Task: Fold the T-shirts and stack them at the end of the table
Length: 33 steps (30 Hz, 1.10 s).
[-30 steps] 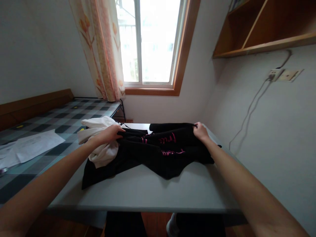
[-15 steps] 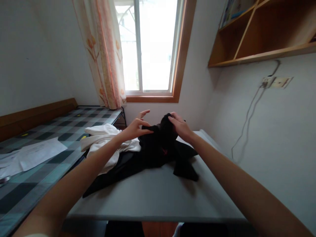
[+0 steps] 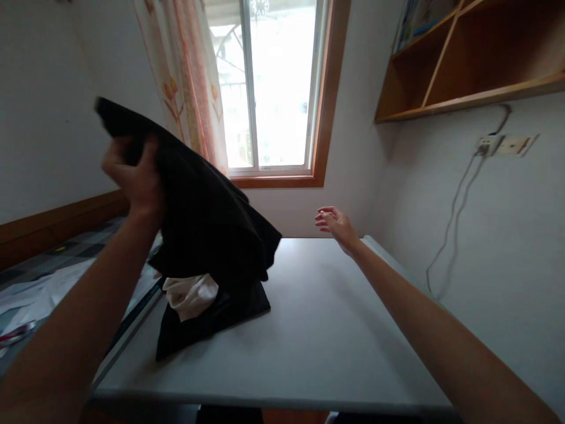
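Your black shirt (image 3: 203,218) is up in the air now. Half a second ago both your hands are on it, low over the tabletop (image 3: 326,347). Now only your left hand (image 3: 136,174) has it, and that hand is higher and further out to the side. Its fingers are wrapped tight around the cloth near the top end, though the hand is a bit blurry. Your right hand (image 3: 336,225) has let go. It is open, with its fingers a little bent and nothing in them, and it is well apart from the shirt. So, as I see it, the left hand does all the holding, and the right hand is free.

The shirt hangs down from your left hand and slants toward your right hand. One corner pokes out between your two hands. It is all black on the side you see, with soft folds. The pink letters that show a second ago are hidden now. It looks floppy, so I think it will swing and bend easily.

Under the shirt, below your left hand, a crumpled white cloth (image 3: 188,298) sits on some dark cloth (image 3: 212,334). I can't tell if the shirt touches the white cloth.
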Each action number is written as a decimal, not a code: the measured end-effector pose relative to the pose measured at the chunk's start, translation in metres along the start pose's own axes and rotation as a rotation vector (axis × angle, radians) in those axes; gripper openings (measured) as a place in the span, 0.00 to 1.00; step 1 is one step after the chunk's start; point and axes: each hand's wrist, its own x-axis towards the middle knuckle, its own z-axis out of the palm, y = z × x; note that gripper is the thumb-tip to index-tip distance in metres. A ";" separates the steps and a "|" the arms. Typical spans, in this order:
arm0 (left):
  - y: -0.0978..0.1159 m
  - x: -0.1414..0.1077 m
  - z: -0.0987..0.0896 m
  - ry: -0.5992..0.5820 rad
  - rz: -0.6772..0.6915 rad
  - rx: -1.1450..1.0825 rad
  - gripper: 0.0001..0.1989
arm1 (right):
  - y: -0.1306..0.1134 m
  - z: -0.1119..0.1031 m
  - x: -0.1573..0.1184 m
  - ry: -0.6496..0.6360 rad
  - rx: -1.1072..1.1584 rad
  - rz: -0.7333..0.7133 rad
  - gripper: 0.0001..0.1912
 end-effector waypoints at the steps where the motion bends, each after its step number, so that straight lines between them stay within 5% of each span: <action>1: -0.001 0.011 -0.008 0.107 0.125 0.075 0.20 | 0.011 -0.001 0.001 0.028 -0.013 0.049 0.12; 3: -0.004 0.013 -0.019 0.079 0.295 0.217 0.28 | 0.032 0.000 -0.001 0.033 -0.032 0.126 0.11; 4: -0.008 0.004 -0.022 -0.042 0.335 0.283 0.30 | 0.041 0.002 -0.002 0.018 -0.042 0.156 0.10; 9: -0.057 -0.092 -0.026 -1.343 0.246 0.586 0.22 | 0.083 0.015 -0.012 -0.119 -0.191 0.206 0.09; 11: -0.077 -0.125 -0.027 -1.601 0.163 0.701 0.31 | 0.095 0.015 -0.014 -0.177 -0.280 0.161 0.10; 17: -0.098 -0.160 -0.026 -1.617 0.041 1.005 0.48 | 0.119 0.008 -0.018 -0.199 -0.448 0.039 0.10; 23: -0.093 -0.158 -0.024 -1.534 0.069 0.959 0.41 | 0.157 -0.005 -0.046 -0.029 -0.571 -0.061 0.12; 29: -0.045 -0.178 -0.007 -1.111 0.229 0.812 0.21 | 0.180 -0.019 -0.057 0.039 -0.625 -0.118 0.14; 33: -0.006 -0.226 0.026 -1.203 0.333 0.508 0.14 | 0.175 -0.023 -0.057 0.049 -0.692 -0.084 0.14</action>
